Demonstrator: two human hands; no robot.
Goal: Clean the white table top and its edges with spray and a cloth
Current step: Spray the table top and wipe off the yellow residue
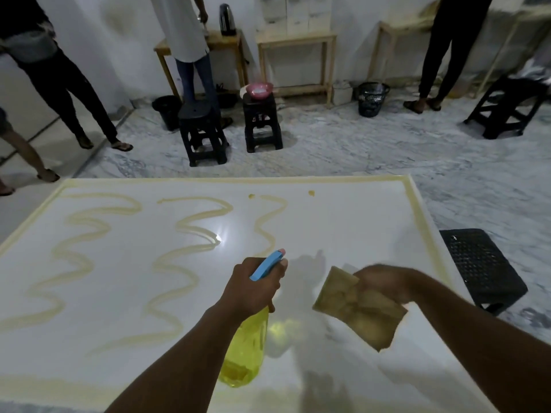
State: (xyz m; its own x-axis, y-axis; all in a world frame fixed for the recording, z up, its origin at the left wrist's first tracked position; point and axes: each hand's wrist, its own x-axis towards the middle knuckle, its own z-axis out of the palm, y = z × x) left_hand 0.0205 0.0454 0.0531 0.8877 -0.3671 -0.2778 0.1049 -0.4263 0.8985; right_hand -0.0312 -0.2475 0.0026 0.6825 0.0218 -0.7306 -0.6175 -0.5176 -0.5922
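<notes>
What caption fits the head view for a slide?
Left hand aims yellow spray bottle, right hand holds cloth over smeared white table.

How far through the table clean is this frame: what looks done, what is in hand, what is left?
Done: the table top's right part looks clear of streaks. In hand: the left hand holds the yellow spray bottle, and the right hand holds the cloth, apparently lifted. Left: the yellowish wavy streaks across the left and middle, two spots near the far edge, and the yellowish edges.
</notes>
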